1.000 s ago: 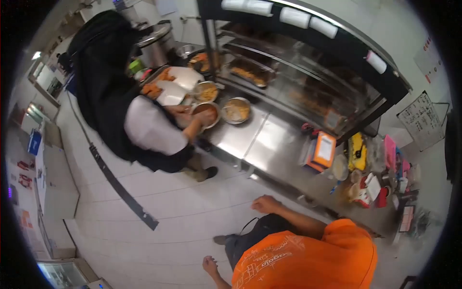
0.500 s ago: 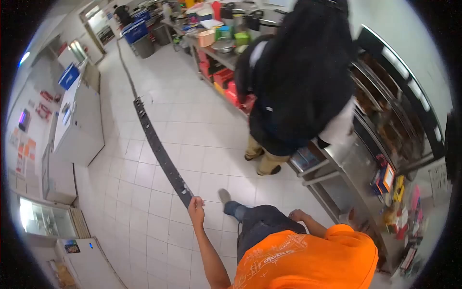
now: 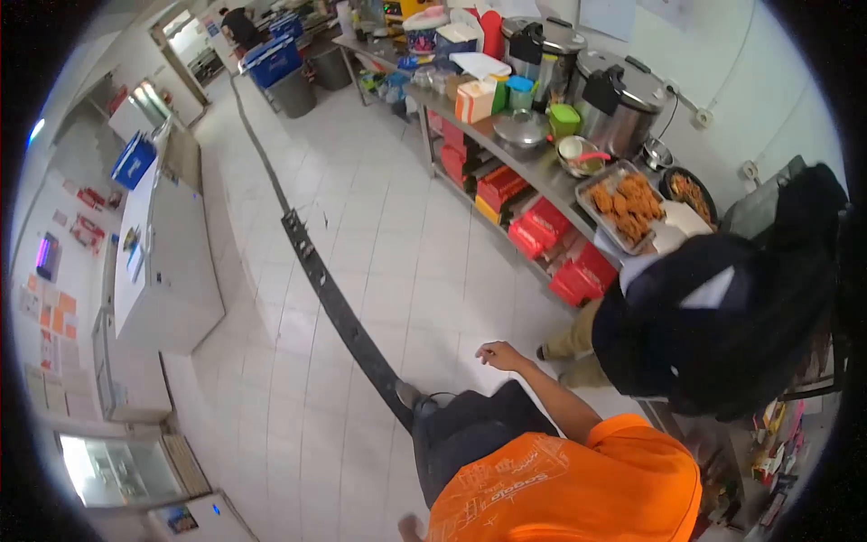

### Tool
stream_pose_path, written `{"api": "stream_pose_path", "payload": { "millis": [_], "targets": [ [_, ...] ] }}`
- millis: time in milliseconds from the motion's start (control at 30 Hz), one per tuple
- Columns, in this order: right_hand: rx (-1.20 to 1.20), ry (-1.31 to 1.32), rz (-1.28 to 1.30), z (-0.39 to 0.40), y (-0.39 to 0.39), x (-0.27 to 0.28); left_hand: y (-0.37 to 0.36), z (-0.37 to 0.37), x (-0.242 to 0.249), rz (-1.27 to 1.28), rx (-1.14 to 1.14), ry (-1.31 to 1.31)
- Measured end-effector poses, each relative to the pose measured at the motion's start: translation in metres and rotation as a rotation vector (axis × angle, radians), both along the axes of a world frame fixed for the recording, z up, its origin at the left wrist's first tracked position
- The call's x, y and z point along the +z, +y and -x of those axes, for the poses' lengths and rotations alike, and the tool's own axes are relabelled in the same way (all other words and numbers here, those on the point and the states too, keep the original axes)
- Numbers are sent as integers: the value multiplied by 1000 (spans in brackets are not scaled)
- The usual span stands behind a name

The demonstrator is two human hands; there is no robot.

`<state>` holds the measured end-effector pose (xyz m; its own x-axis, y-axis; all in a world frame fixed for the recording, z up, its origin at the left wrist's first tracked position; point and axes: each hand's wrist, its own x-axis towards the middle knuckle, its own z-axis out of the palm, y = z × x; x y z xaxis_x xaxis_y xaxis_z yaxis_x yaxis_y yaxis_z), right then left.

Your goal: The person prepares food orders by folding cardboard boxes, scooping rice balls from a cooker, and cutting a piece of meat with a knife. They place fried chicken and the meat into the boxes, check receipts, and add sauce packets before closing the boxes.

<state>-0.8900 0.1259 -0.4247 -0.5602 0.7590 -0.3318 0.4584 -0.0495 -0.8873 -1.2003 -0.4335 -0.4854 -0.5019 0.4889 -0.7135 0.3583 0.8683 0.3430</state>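
Observation:
My right hand (image 3: pixel 502 355) swings out ahead of my body above the tiled floor (image 3: pixel 379 244). Its fingers are loosely bent and apart, and nothing is in them. Close to its right stands a co-worker in dark clothes (image 3: pixel 722 316), facing the counter. My left hand (image 3: pixel 411 527) shows only in part at the bottom edge, beside my orange shirt (image 3: pixel 569 488), so its fingers cannot be made out. A long dark strip (image 3: pixel 339 312) runs along the floor, and my shoe (image 3: pixel 407 394) is on or just over its near end.
A steel counter (image 3: pixel 492 140) on the right bears a tray of fried chicken (image 3: pixel 623 208), large pots (image 3: pixel 623 99) and bowls, with red boxes (image 3: pixel 537 226) beneath. White chest freezers (image 3: pixel 176 262) line the left. Blue crates (image 3: pixel 271 59) and another person (image 3: pixel 240 29) are further back.
I have moved forward and the view has shifted, bringing the co-worker to the right and revealing the counter. My right hand has swung forward; my left has dropped back to the bottom edge.

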Motion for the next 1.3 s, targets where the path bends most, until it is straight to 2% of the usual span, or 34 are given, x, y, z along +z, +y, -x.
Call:
{"api": "stream_pose_path", "payload": {
  "millis": [67, 167, 200, 233, 267, 300, 367, 400, 433, 467, 500, 533, 567, 600, 667, 767, 800, 833, 867, 900, 933, 1000, 1033, 1067, 1100, 1133, 1200, 1300],
  "targets": [
    [-7, -64, -63, 45, 69, 14, 38, 21, 9, 61, 40, -23],
    [-83, -106, -55, 87, 151, -9, 136, 86, -1, 78, 9, -29],
    [-70, -193, -47, 99, 167, -20, 179, 116, -4, 66, -20, -25],
    [-59, -288, -56, 102, 191, -35, 227, 148, -9, 46, -51, -19],
    [-4, -362, -197, 110, 211, -50, 284, 187, -16, 20, -98, -3],
    [-2, -385, -180, 118, 227, -56, 348, 224, -23, -7, -153, 12],
    [-13, -429, -136, 122, 267, -42, 489, 306, -45, -63, -280, 50],
    [-128, -334, -109, 130, 290, -22, 568, 346, -51, -88, -339, 71],
    [-249, -230, -95, 140, 322, -5, 660, 366, -67, -249, -297, 476],
    [-314, -181, -146, 145, 356, 10, 750, 411, -66, -389, -407, 337],
    [-388, -173, -188, 145, 393, 16, 847, 427, -33, -729, -867, 892],
    [-463, -165, -228, 145, 430, 17, 929, 436, 4, -623, -289, 171],
    [-534, -159, -242, 144, 471, 26, 1010, 431, 48, -622, -272, 170],
    [-600, -154, -249, 145, 510, 40, 1082, 401, 125, -718, -290, 131],
    [-688, -85, -307, 142, 602, 65, 1205, 401, 133, -880, -146, -72],
    [-765, 46, -355, 140, 740, 92, 1336, 344, 188, -981, -148, -214],
    [-807, -43, -374, 147, 783, 121, 1380, 342, 160, -970, -145, -350],
    [-854, -130, -387, 155, 825, 157, 1414, 329, 155, -1014, -237, -488],
    [-814, -150, -545, 159, 869, 181, 1439, 301, 166, -916, -225, -440],
    [-764, -178, -691, 162, 911, 202, 1463, 278, 193, -818, -408, -430],
    [-790, -85, -649, 168, 952, 229, 1487, 260, 208, -891, -568, -447],
    [-790, 69, -652, 172, 1041, 279, 1539, 234, 242, -774, -639, -554],
    [-808, 36, -696, 173, 1083, 309, 1572, 229, 251, -774, -642, -571],
    [-822, -110, -895, 167, 1132, 332, 1608, 229, 257, -852, -738, -610],
    [-837, -100, -1008, 157, 1187, 343, 1641, 226, 264, -927, -829, -648],
    [-781, -132, -1084, 136, 1243, 353, 1674, 217, 284, -899, -809, -552],
    [-805, -178, -1210, 110, 1339, 364, 1746, 203, 323, -1000, -858, -612],
    [-779, -294, -1276, 75, 1461, 342, 1853, 170, 368, -1109, -901, -690]
  ]
}}
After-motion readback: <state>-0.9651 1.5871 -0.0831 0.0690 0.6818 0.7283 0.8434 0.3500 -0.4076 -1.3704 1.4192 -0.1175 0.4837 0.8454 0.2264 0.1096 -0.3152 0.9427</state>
